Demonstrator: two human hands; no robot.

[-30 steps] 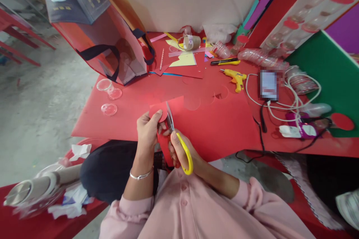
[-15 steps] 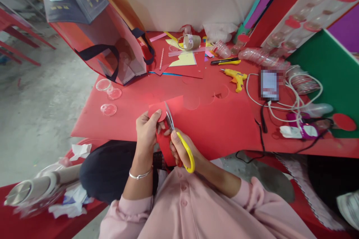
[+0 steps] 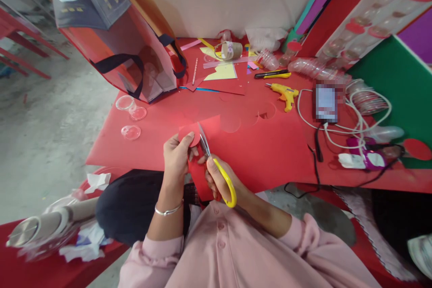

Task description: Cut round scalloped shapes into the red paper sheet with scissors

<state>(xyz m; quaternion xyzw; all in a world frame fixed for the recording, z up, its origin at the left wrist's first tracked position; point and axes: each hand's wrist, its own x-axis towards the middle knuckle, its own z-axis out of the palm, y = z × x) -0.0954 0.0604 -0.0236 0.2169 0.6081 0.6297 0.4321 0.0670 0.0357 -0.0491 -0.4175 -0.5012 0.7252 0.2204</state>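
My left hand pinches a sheet of red paper between thumb and fingers, over the near edge of the table. A rounded piece of the paper shows under the thumb. In my right hand are scissors with yellow handles, closed in my grip. Their metal blades point away from me and lie across the paper beside the rounded part. The lower blade is partly hidden by the paper and my fingers. A strip of the red paper hangs down between my hands.
A yellow glue gun and a box cutter lie beyond the paper. At right, white cables loop around a phone. A tall bag stands at left near clear plastic lids. Paper scraps and a small basket sit behind.
My hands, the paper and the scissors hold almost the same position. The view has shifted very slightly, and the scissor handles have turned a little to the right.
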